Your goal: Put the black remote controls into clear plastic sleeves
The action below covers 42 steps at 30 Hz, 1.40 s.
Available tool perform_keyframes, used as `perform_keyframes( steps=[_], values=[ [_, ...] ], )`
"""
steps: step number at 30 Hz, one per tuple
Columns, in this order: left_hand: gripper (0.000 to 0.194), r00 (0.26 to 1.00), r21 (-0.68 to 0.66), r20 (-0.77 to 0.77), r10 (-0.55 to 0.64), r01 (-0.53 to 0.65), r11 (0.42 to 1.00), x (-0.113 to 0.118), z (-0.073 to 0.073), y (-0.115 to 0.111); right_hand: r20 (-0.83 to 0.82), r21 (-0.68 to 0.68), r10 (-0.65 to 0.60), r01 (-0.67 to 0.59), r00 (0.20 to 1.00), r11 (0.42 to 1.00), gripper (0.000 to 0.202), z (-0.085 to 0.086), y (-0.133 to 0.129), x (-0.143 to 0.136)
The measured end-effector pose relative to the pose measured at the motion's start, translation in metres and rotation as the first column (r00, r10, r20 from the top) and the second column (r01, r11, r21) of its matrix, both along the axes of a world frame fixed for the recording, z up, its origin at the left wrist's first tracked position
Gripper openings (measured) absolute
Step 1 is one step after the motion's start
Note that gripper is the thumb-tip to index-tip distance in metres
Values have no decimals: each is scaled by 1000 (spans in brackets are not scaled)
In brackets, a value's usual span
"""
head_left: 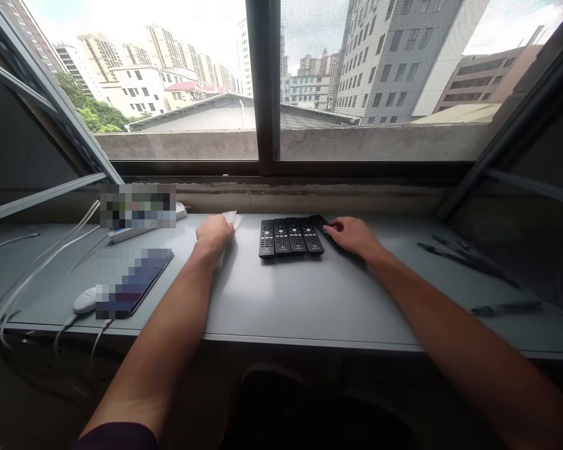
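Observation:
Several black remote controls [283, 237] lie side by side in an upright row at the middle of the grey desk, their button faces up. At the right end of the row, a further black remote control [321, 223] lies at a slant, and my right hand [355, 236] has its thumb and fingers closed on it. Its lower part is hidden under the hand. Left of the row, my left hand [214, 232] is closed on a crumpled clear plastic bag [233, 219]. Part of the bag hangs down beside the wrist.
A blurred-out phone [152, 281] and a white round charger [84, 301] with cables sit at the left. Behind them is a white power strip [136, 230]. Several dark pens [504, 309] lie at the right. The window [263, 94] rises behind the desk [309, 300].

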<state>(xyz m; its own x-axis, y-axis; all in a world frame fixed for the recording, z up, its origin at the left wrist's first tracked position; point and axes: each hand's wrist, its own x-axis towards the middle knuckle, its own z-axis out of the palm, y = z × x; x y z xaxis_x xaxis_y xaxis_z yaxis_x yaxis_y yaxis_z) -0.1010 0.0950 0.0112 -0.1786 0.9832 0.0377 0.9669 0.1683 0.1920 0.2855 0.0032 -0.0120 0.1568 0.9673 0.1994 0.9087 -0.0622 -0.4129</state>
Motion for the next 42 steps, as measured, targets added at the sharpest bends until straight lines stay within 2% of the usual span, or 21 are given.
perform_keyframes(
  steps=[9, 13, 17, 21, 24, 26, 27, 28, 29, 31, 32, 33, 35, 37, 39, 42],
  values=[
    [42, 999, -15, -34, 7, -8, 1000, 0, -4, 2, -25, -46, -22, 20, 999, 999, 37, 3, 0, 0],
    [44, 1000, 33, -14, 22, -21, 999, 4, 2, -4, -1, -23, -23, 23, 1000, 999, 37, 3, -1, -1],
    [47, 998, 153, 40, 50, -56, 987, 8, 13, -13, 19, 12, -15, 15, 1000, 1000, 37, 2, -1, -2],
    [40, 992, 205, 118, 40, -64, 977, 7, 18, -15, 18, 13, -11, 11, 1000, 1000, 38, 1, -1, -1],
    [33, 950, 298, 300, -90, -4, 955, 10, 17, -12, 34, 104, -2, -1, 999, 995, 40, 0, -3, -2],
    [33, 834, 386, 482, -270, 74, 920, 19, 16, -12, 33, 233, 42, -49, 999, 971, 40, 1, -5, -6],
    [35, 727, 420, 588, -354, 100, 902, 26, 15, -13, 17, 304, 87, -88, 996, 949, 40, 3, -6, -10],
    [37, 586, 441, 696, -414, 106, 891, 35, 15, -15, -16, 371, 157, -140, 987, 918, 40, 4, -9, -16],
    [38, 415, 459, 782, -466, 123, 880, 45, 13, -18, -67, 418, 239, -190, 969, 888, 41, 6, -11, -22],
    [39, 89, 470, 867, -490, 181, 864, 65, 10, -27, -221, 455, 404, -272, 888, 848, 47, 10, -17, -37],
    [40, -30, 463, 883, -469, 219, 859, 74, 8, -32, -313, 455, 470, -304, 825, 837, 52, 12, -21, -45],
    [42, -114, 455, 890, -441, 243, 856, 82, 6, -37, -415, 436, 526, -345, 742, 831, 59, 14, -24, -52],
    [44, -216, 423, 903, -371, 304, 853, 95, 2, -46, -619, 393, 574, -421, 536, 817, 71, 17, -31, -66],
    [41, -320, 416, 893, -318, 314, 853, 103, -1, -53, -734, 367, 563, -475, 380, 800, 83, 20, -37, -76],
    [40, -375, 395, 888, -267, 325, 859, 107, -2, -57, -776, 358, 544, -489, 318, 796, 87, 21, -40, -81],
    [37, -415, 374, 880, -233, 301, 877, 107, -1, -58, -806, 324, 489, -443, 334, 836, 78, 21, -39, -81]
  ],
)
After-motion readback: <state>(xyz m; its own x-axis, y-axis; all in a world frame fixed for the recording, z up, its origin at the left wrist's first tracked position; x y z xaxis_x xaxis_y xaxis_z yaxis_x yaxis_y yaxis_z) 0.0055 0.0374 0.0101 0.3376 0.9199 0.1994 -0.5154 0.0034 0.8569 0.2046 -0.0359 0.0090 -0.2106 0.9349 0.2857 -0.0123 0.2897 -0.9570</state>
